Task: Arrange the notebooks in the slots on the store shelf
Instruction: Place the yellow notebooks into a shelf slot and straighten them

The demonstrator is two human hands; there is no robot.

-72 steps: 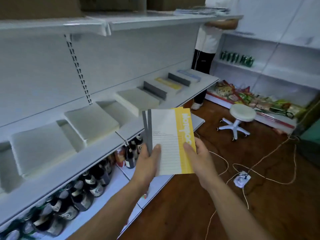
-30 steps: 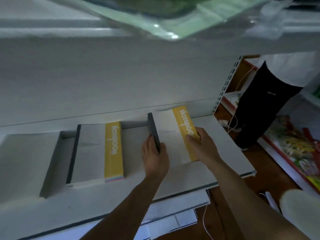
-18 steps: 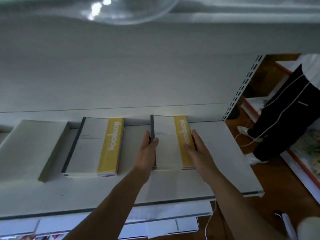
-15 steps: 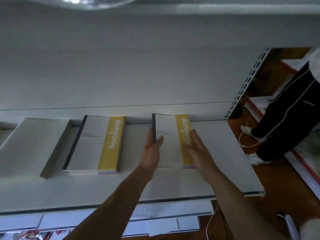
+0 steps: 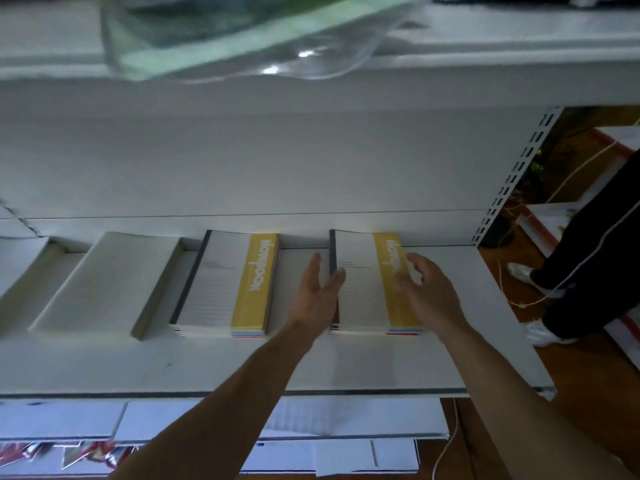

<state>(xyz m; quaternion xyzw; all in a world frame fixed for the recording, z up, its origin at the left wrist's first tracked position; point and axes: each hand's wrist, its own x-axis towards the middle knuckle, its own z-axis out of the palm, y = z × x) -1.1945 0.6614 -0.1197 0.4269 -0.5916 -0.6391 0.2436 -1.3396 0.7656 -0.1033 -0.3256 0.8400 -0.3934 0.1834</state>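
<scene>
A stack of white notebooks with a yellow band [image 5: 360,282] lies flat at the right end of the white shelf [image 5: 450,358]. My left hand [image 5: 317,294] hovers at the stack's left edge, fingers straight, thumb over the dark spine. My right hand [image 5: 424,289] is spread above the yellow band, fingers relaxed and slightly blurred, holding nothing. A second stack of the same notebooks [image 5: 225,282] lies one slot to the left.
Further left lie plain white notebook stacks [image 5: 107,282]. A person in dark trousers [image 5: 585,244] stands at the right on the wooden floor, with cables nearby. A clear plastic bag [image 5: 242,32] hangs from the upper shelf. A lower shelf [image 5: 346,420] juts below.
I carried the notebooks to the shelf and set them down in the right slot. Both hands have since let go and lifted off the stack, fingers opening.
</scene>
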